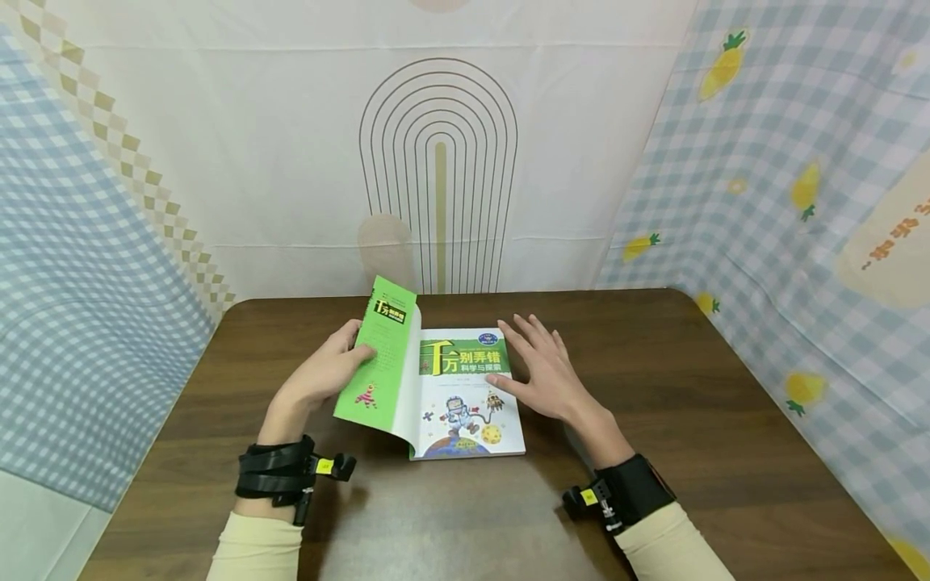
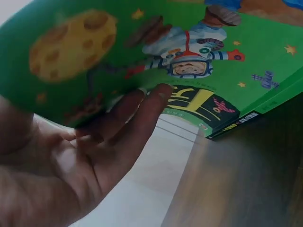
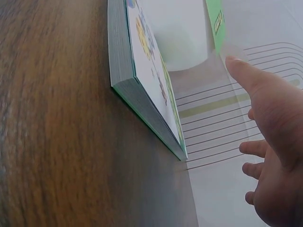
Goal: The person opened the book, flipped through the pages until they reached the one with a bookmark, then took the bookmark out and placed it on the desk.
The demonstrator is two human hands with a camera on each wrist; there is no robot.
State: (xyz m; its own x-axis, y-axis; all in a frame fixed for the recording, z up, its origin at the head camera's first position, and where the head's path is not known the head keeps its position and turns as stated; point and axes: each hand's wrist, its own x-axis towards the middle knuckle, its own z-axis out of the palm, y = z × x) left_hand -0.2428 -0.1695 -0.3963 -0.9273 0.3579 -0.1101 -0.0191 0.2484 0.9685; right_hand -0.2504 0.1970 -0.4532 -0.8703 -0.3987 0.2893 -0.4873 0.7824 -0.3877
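A thick paperback book (image 1: 450, 440) lies on the table with its front cover (image 1: 388, 347) lifted and turned to the left. The cover's green inner flap faces up, and the title page carries an astronaut drawing. My left hand (image 1: 323, 373) pinches the cover's left edge, thumb on the flap and fingers behind. The left wrist view shows those fingers (image 2: 137, 123) against the green outer side with its astronaut picture. My right hand (image 1: 548, 375) hovers over the book's right edge, fingers spread and holding nothing; the right wrist view shows it apart from the page block (image 3: 147, 109).
The book rests on a dark brown wooden table (image 1: 726, 452). A white cloth (image 1: 291, 161) with arched lines hangs behind the table's back edge. Checked cloths hang at both sides. Each wrist wears a black strap (image 1: 276, 470) with a small camera.
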